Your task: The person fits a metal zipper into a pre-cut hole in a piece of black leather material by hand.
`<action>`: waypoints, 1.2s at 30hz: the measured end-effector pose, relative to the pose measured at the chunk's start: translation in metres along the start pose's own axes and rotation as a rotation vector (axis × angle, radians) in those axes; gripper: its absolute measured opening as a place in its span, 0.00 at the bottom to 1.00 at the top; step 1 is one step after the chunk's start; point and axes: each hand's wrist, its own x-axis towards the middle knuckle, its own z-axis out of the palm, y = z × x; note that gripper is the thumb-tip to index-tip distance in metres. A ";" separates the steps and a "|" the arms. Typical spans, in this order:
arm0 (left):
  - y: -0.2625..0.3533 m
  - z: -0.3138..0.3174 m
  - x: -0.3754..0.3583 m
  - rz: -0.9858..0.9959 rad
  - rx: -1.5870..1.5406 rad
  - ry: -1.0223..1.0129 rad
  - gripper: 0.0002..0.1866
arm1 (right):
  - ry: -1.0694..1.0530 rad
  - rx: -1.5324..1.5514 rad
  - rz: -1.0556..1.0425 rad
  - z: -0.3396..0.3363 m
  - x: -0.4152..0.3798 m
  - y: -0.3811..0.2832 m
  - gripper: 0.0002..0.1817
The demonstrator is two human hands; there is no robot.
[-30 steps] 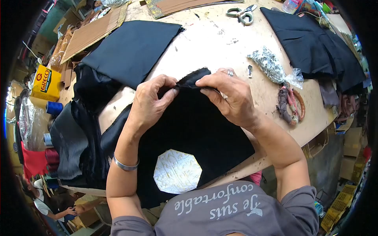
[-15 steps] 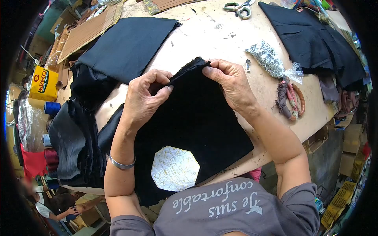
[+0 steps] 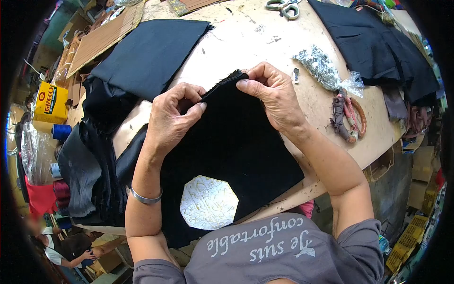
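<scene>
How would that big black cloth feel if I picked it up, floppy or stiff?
Probably floppy: the black cloth bends near where the left hand and right hand pinch it. It may be light too, since only fingers and thumbs grip its edge.

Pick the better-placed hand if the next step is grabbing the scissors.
Right, I'd say. The right hand is nearer the scissors, with bare tabletop between them; the left hand sits farther off. Both pinch the same black cloth, so either must let go first.

The big cloth (image 3: 227,142) is black. The eight-sided patch (image 3: 209,202) is white with thin yellow squiggles.
</scene>
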 end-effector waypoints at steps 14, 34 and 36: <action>-0.001 -0.003 0.002 -0.003 0.046 -0.011 0.03 | 0.017 -0.092 -0.052 -0.002 0.001 0.003 0.05; -0.011 -0.077 -0.041 -0.083 0.828 -0.257 0.27 | 0.069 -0.046 -0.057 -0.026 0.017 0.001 0.12; -0.025 -0.103 -0.057 -0.121 0.769 -0.279 0.23 | 0.092 -0.064 -0.045 -0.029 0.019 0.002 0.11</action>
